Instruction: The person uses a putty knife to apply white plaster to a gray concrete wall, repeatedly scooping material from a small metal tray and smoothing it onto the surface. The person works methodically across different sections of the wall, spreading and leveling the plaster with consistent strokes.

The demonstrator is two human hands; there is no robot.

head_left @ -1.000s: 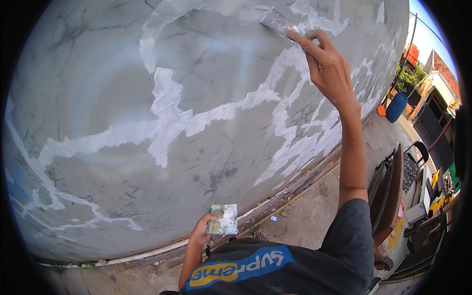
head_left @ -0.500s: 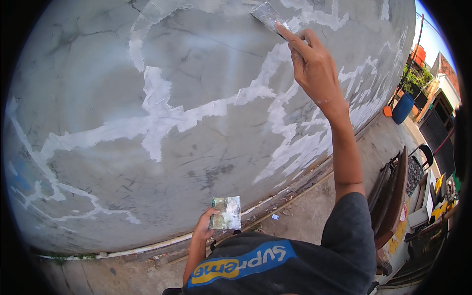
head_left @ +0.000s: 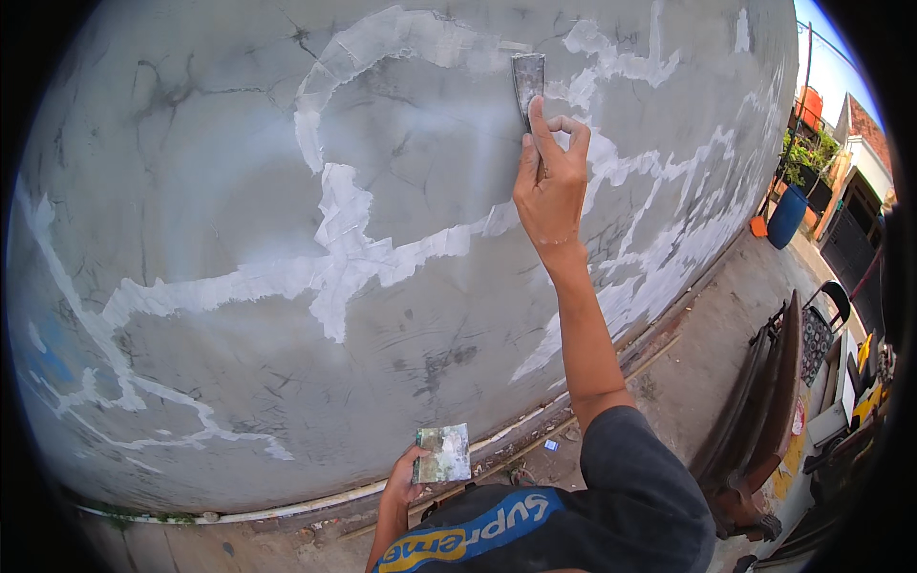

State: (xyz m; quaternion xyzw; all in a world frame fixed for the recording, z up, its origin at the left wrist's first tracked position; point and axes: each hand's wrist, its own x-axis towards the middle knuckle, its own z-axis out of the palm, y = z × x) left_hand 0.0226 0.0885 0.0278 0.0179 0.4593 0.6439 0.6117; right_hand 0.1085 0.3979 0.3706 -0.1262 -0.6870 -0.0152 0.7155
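Observation:
My right hand (head_left: 554, 181) is raised against the grey wall (head_left: 239, 372), pinching a putty knife (head_left: 528, 84). The blade's far edge is at the wall, close to the right end of a curved white filler band (head_left: 411, 33). Low and near my body, my left hand (head_left: 403, 477) grips a square palette plate (head_left: 443, 453) smeared with whitish putty. Its thumb lies over the plate's left edge; the other fingers are mostly hidden. White filler strips (head_left: 239, 282) run in branching lines across the wall, with thin dark cracks among them.
A pale pipe (head_left: 277, 509) runs along the wall's foot. To the right, dark brown wooden furniture (head_left: 755, 411) and a chair (head_left: 826, 325) stand on the concrete ground (head_left: 688, 372). Farther off are a blue barrel (head_left: 787, 218) and plants (head_left: 810, 153).
My right hand has moved left and down with the putty knife, whose blade has turned from slanting to nearly upright. The curved filler band now reaches the blade. My left hand still holds the plate.

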